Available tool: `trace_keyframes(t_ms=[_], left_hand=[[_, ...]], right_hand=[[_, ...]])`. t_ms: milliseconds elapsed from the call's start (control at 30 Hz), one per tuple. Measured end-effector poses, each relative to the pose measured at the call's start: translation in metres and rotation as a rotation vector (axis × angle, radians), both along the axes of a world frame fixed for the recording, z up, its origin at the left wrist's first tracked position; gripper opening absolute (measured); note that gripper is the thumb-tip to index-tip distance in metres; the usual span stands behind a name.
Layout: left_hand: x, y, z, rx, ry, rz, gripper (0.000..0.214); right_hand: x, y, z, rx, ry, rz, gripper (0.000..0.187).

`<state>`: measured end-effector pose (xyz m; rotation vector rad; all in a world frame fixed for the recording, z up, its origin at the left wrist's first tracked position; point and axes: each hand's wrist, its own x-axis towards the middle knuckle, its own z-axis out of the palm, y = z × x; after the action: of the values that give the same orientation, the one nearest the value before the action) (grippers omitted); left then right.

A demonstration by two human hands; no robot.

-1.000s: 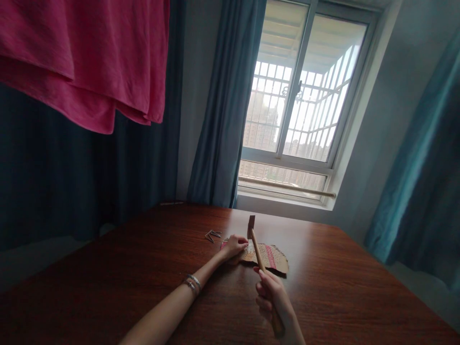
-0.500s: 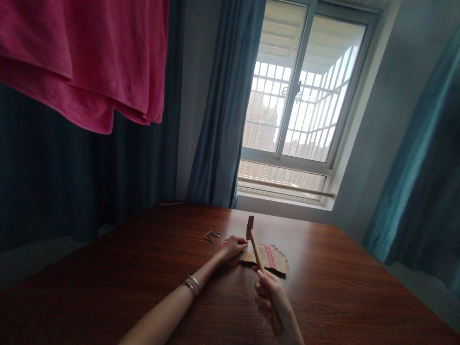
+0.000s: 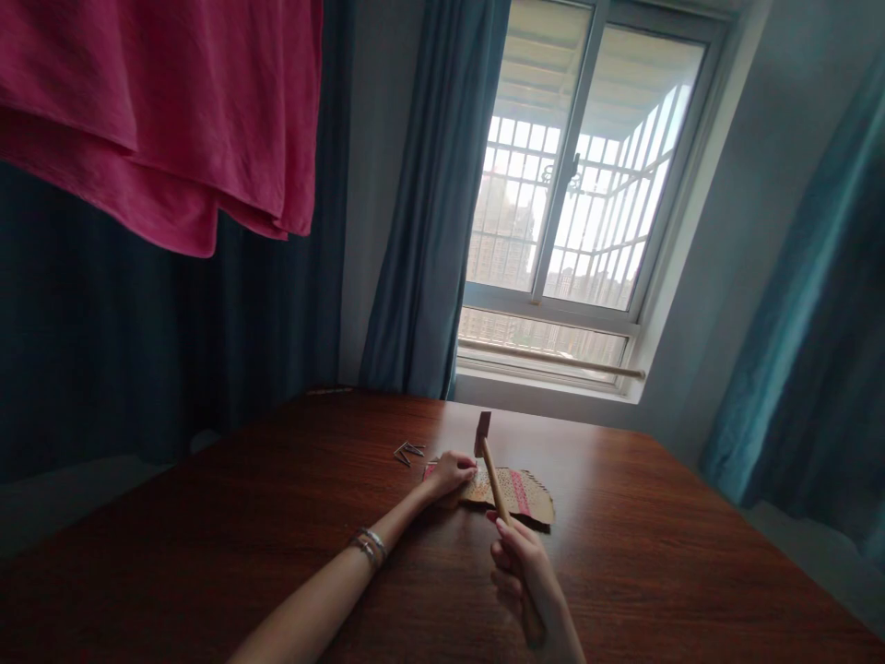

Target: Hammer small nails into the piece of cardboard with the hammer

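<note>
My right hand is wrapped round the wooden handle of a hammer. The hammer's head is up, just above the fingertips of my left hand. Those fingers pinch a thin nail, mostly hidden by them, upright over a piece of corrugated cardboard. Pink bands and many small dots or holes mark the cardboard, and its near edge is torn. The left hand rests on the cardboard's left part and covers some of it.
Several loose nails lie on the brown wooden table, left of the cardboard. Behind the table are a blue curtain and a barred window. A pink cloth hangs at the upper left.
Almost nothing differs. The hammer's head has shifted very slightly; both hands keep their places and their hold.
</note>
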<state>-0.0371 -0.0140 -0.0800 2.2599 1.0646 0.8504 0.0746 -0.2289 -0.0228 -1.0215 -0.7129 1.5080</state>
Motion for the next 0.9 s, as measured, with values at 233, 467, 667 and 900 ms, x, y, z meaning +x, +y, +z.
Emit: trace_keyframes(t_ms=[233,467,667,900], left_hand=[[-0.001,0.001,-0.002,-0.005,0.006,-0.004,0.029],[-0.002,0.0,0.0,-0.017,0.003,0.003,0.03],[0.0,0.001,-0.001,-0.032,0.031,0.011,0.031],[0.0,0.003,-0.003,-0.044,0.017,0.016,0.033]], right_hand=[[0.001,0.004,-0.003,-0.006,0.0,-0.004,0.052],[0.004,0.005,-0.003,0.006,0.006,0.014,0.054],[0.029,0.012,-0.007,0.035,-0.214,-0.065,0.043],[0.084,0.015,-0.023,0.1,-0.654,-0.302,0.013]])
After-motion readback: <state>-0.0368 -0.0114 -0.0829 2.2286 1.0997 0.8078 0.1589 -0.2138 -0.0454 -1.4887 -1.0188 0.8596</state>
